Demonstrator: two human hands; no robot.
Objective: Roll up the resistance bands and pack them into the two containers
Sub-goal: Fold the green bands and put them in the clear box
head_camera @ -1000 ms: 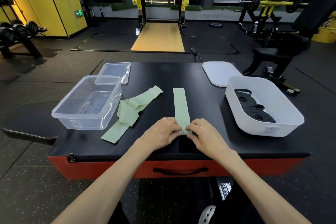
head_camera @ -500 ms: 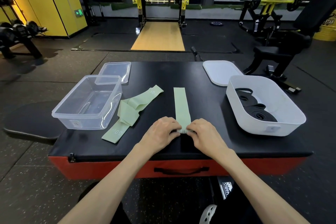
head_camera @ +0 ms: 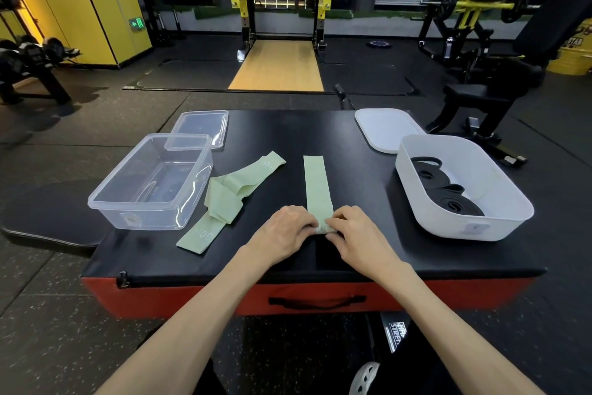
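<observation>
Both hands, left hand [head_camera: 282, 231] and right hand [head_camera: 358, 234], seem to pinch the green band [head_camera: 315, 183]'s rolled near end, fingers curled, near the tabletop [head_camera: 320, 132] edge.

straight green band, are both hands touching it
Touching. The head view shows the left hand and the right hand pinching the near end of the straight green band, with no gap.

Pale green bands [head_camera: 315, 183], black rolls [head_camera: 455, 202], white tub [head_camera: 416, 189].

Left hand [head_camera: 283, 231] and right hand [head_camera: 360, 236] partly hide the green band's [head_camera: 315, 184] near end.
</observation>
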